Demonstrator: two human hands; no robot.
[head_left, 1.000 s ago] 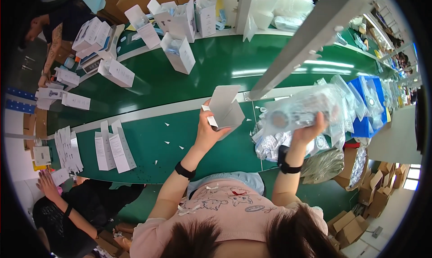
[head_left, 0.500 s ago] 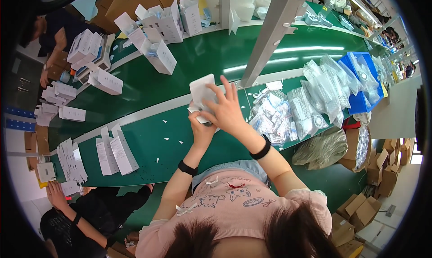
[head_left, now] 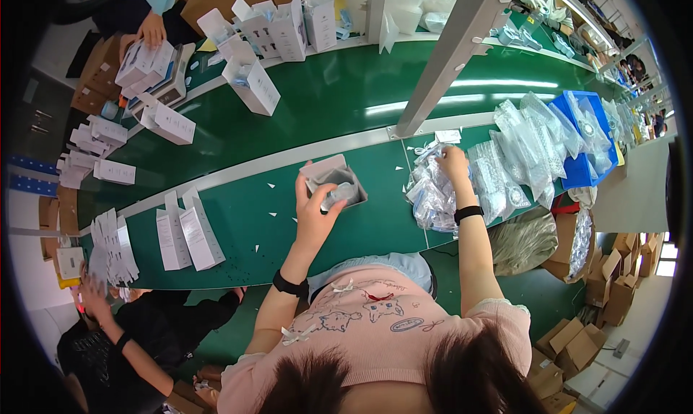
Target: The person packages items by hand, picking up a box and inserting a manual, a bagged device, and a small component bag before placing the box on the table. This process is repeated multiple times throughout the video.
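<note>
My left hand (head_left: 315, 210) grips an open white carton (head_left: 355, 189) by its near left side, the thumb at its open mouth. Its lid flap stands raised, and a clear plastic piece (head_left: 341, 192) shows inside the opening. Over at the right, my right hand (head_left: 454, 163) reaches down into a heap of small clear plastic bags (head_left: 431, 197) with white cables in them. Its fingers are curled together at the heap's far edge; what they pinch, if anything, is hidden.
Bubble-wrap pouches (head_left: 487, 172) and a blue bin (head_left: 582, 170) lie right of the heap. Two upright white cartons (head_left: 198, 233) stand left. A grey metal post (head_left: 455, 60) rises behind the bench. Co-workers' hands (head_left: 152, 30) are at the far left and near left (head_left: 92, 298).
My right hand has left the carton and moved right to the heap of bags. The carton, still in my left hand, has tilted so its opening shows. Co-workers' hands on the left moved.
</note>
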